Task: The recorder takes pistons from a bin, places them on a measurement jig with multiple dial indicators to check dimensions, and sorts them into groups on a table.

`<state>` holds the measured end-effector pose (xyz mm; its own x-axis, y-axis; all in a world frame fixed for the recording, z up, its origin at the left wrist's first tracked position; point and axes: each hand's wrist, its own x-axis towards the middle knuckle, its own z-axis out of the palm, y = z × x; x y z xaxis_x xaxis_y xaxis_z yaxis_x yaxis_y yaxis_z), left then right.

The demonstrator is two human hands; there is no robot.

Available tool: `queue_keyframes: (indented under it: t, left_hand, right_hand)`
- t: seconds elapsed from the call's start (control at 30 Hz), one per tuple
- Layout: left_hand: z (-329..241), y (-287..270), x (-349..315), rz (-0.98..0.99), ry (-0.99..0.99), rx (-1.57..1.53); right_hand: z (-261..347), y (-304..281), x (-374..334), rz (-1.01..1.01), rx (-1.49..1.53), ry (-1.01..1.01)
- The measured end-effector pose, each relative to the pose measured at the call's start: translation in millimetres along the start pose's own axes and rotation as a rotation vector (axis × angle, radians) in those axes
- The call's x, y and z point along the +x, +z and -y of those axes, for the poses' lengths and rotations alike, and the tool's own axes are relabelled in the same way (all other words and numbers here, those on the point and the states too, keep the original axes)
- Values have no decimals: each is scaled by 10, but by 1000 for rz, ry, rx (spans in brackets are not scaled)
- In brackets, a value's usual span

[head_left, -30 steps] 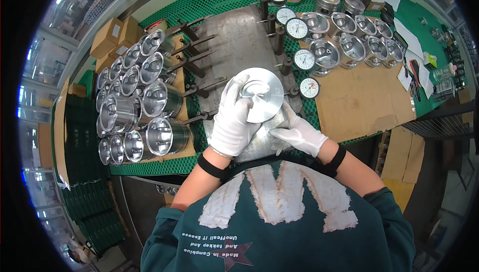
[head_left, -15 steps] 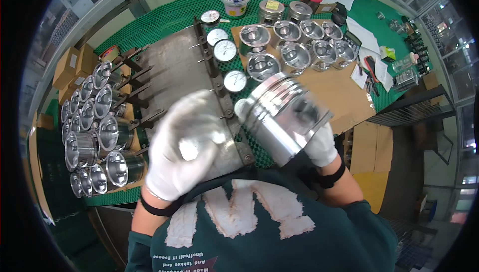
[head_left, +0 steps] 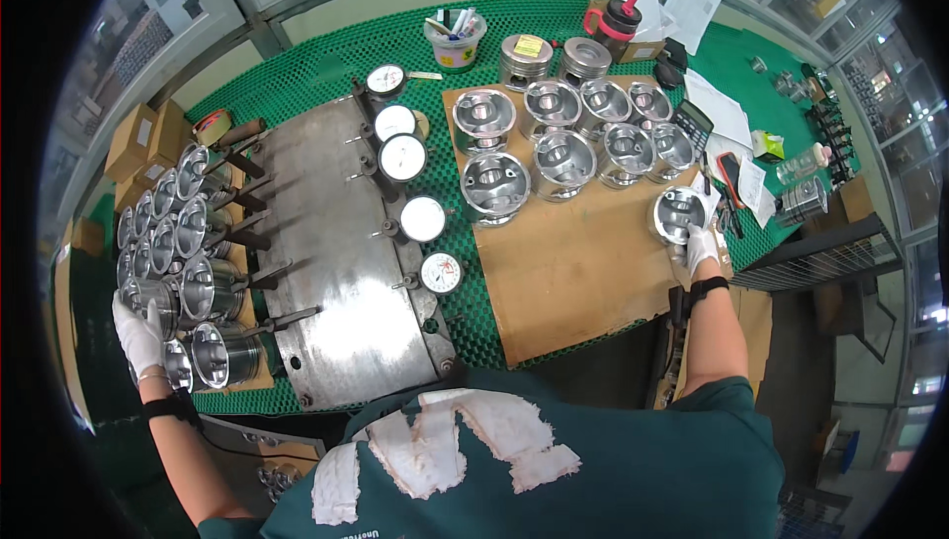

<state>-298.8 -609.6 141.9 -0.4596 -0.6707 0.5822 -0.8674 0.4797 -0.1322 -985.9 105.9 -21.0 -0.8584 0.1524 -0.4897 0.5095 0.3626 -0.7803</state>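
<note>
My right grip (head_left: pixel 703 246) is at the near side of one piston (head_left: pixel 680 211), which is on the cardboard (head_left: pixel 583 287) by its right edge, open end up, apart from the two rows toward the far edge. My gloved fingers touch its rim and wall, but I can't tell whether they pinch it or only rest there. At the desk's left edge my left grip (head_left: pixel 138 330) is at another piston (head_left: pixel 150 294), thumb and fingers curved at its near side; how firmly they press, I can't see. More pistons crowd around that one. Between the two groups lie a steel plate (head_left: pixel 331 262) and a line of dials (head_left: pixel 423 219). I judge each piston heavy for its bulk and quite stiff, with no give under my fingers. The polished wall looks slick, and smooth gloves could slide on it, so a wide hold around the wall, or fingers hooked inside the open rim, seems surest. The metal shouldn't break easily, though a knock against a neighbour could mark it.
</note>
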Motion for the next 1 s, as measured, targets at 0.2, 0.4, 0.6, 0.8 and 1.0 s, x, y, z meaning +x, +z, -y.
queue_keyframes:
  t: [0.2, 0.4, 0.6, 0.8, 1.0]
  left_hand:
    - [33, 30, 108, 499, -47, 116]
    - [-284, -453, 214, 510, 17, 15]
    - [-191, -251, 257, 475, -29, 69]
    - [-642, -1031, 41, 525, -627, -1258]
    - [-1513, -1406, -693, 525, -6, -1213]
  right_hand:
    - [-44, 75, 332, -162, 352, -34]
    - [-387, 426, -227, 67, 732, -334]
    - [-60, 760, -1351, 205, 640, -439]
    - [453, 1174, -2779, 549, 391, -643]
    - [464, 2315, -4267, 1402, -38, -721]
